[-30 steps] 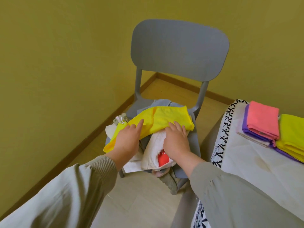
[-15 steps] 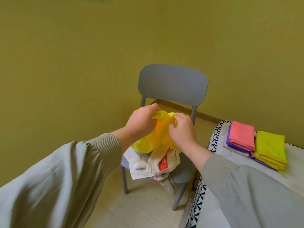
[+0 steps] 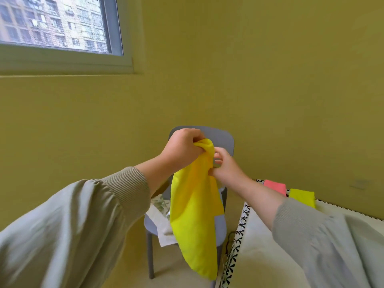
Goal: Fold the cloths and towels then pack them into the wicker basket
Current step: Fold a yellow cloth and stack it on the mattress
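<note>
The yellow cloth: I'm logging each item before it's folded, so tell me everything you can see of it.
The yellow cloth is plain bright yellow, soft thin fabric with no print. It hangs unfolded and limp in the air in front of the chair, hiding part of the seat. The left hand grips its bunched top, and the right hand pinches an edge just below. Its lower end narrows to a rounded tip. Whether it brushes the chair cannot be told.

Even, soft daylight fills the room, probably from the window (image 3: 56, 23) at upper left, and shadows are faint. The yellow cloth (image 3: 195, 204) is bright but not glaring. Wide-angle distortion bends the window frame, and both sleeves at the lower corners are blurred and soft.
</note>
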Motion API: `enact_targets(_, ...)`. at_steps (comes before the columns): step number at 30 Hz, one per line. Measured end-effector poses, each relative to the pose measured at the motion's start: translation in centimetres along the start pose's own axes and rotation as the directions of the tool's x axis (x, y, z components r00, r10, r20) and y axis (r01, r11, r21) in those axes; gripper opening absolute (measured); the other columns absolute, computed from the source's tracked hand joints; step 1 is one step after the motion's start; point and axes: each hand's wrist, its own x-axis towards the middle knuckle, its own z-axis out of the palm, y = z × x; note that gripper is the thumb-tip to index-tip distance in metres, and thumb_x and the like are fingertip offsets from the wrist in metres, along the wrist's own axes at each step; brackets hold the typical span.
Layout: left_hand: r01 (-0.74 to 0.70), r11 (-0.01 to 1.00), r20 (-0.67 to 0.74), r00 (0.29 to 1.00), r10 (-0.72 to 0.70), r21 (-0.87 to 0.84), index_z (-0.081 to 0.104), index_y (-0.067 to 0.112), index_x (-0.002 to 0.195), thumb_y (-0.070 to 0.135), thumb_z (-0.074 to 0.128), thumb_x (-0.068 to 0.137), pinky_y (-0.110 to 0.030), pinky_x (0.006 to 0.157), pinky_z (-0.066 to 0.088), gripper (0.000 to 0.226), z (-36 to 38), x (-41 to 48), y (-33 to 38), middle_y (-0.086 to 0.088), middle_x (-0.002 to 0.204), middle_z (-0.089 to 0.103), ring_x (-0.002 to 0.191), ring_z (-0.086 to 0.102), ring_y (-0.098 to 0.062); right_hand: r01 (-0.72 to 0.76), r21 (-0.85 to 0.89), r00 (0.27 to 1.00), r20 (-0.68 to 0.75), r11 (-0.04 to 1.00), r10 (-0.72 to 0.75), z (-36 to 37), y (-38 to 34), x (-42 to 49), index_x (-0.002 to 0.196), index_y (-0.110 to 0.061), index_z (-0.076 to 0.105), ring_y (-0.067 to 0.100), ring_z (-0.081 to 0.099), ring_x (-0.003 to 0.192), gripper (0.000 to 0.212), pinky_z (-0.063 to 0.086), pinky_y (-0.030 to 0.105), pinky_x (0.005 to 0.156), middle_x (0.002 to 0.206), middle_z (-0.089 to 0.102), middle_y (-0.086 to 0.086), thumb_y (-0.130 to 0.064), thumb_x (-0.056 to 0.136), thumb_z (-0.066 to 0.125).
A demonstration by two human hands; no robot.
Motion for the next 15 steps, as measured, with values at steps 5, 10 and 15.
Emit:
enact_targets(5,-0.028,0.999,0.023,0.999,0.028,-0.017,0.064,0.022,0.075,0.007,0.066,0.075,-0.009,0.052,0.037,0.015,-2.6,-0.5,3.3,0.013,0.066,0.057,0.064,0.050,-0.006,0.060,-0.074,0.998,-0.020,0.995,-0.062,-2.0,-2.9,-1.6,0.071,-0.015,0.059,0.016,0.051,0.069,0.017,0.039,0.031,0.063,0.071,0.058,0.003,-0.004,0.079,0.069)
enact_targets(10,0.068,0.987,-0.030,0.997,-0.064,0.146,0.061,0.023,0.072,0.007,0.066,0.076,-0.027,0.061,0.043,0.018,-5.0,-0.8,3.1,0.008,0.068,0.055,0.073,0.053,-0.018,0.026,-0.174,0.987,-0.151,0.984,-0.053,-4.1,-5.5,-2.5,0.061,-0.016,0.049,0.011,0.039,0.053,0.031,0.028,0.021,0.044,0.058,0.046,0.000,-0.016,0.089,0.063)
enact_targets(15,0.185,0.978,-0.135,0.971,-0.197,-0.097,0.067,0.007,0.080,0.009,0.068,0.079,-0.019,0.050,0.036,0.002,-6.3,-1.3,2.8,0.000,0.069,0.054,0.061,0.046,-0.011,-0.138,-0.045,0.936,0.319,0.989,0.145,-5.4,-7.2,-4.6,0.089,-0.009,0.069,0.016,0.066,0.066,0.019,0.053,0.024,0.060,0.079,0.072,0.005,-0.028,0.086,0.067)
